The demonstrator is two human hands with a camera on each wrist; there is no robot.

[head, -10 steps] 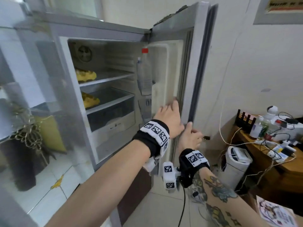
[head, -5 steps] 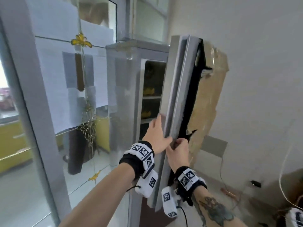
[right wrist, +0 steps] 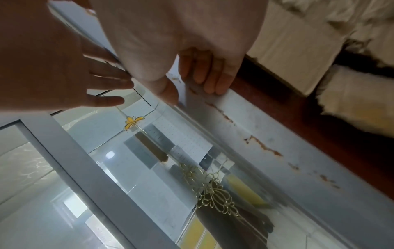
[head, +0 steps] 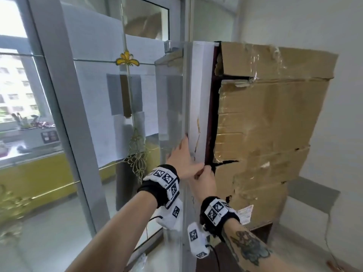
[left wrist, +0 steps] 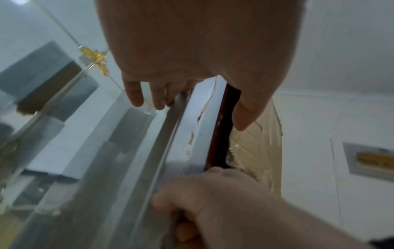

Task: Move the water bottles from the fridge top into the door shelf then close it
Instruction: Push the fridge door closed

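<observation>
Left of the fridge door you have a glass partition; right of it, torn cardboard covers its front. The door's edge stands upright, facing you. Your left hand lies flat, fingers spread, against that edge. Your right hand, just below, curls its fingers over the same edge.

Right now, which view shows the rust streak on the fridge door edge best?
The right wrist view: the rust streak runs long and sharp along the fridge door edge. The head view shows it thin; the left wrist view shows it blurred.
</observation>
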